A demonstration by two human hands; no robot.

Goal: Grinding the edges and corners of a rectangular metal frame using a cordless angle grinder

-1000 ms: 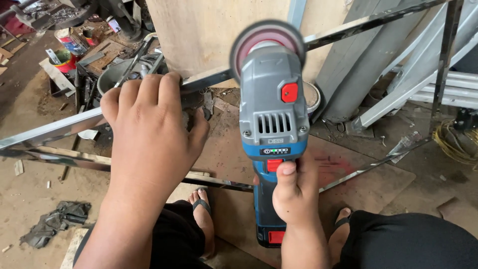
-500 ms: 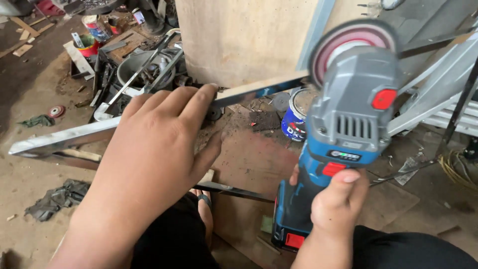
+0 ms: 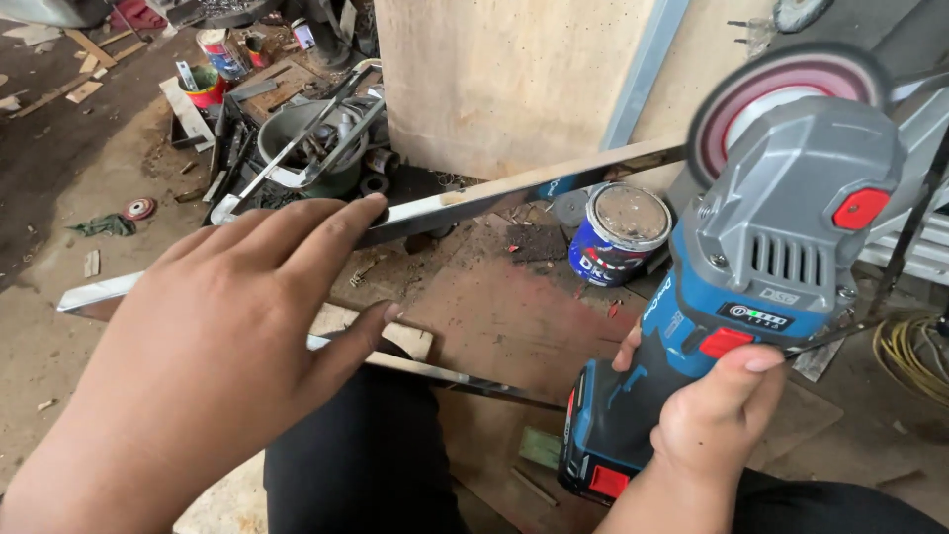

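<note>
My right hand (image 3: 707,430) grips the handle of a blue and grey cordless angle grinder (image 3: 751,257), thumb by its red switch. The grinder's flap disc (image 3: 771,99) points up and away, close to the far end of a long metal bar (image 3: 494,198). My left hand (image 3: 213,351) lies flat over the near part of that bar, fingers stretched toward its middle, palm down. Whether the palm presses on the bar is hidden. A thinner dark metal strip (image 3: 455,378) runs under my left thumb across a rusty board.
A blue paint tin (image 3: 619,232) stands just behind the bar. A plywood panel (image 3: 494,79) rises at the back. A grey basin of scrap metal (image 3: 311,148) and small cans sit at the far left. Yellow cable (image 3: 914,356) coils at the right.
The view has swung left and closer. The grinder has shifted to the right and tilted. My left hand has slid down the bar and flattened, fingers now pointing right.
</note>
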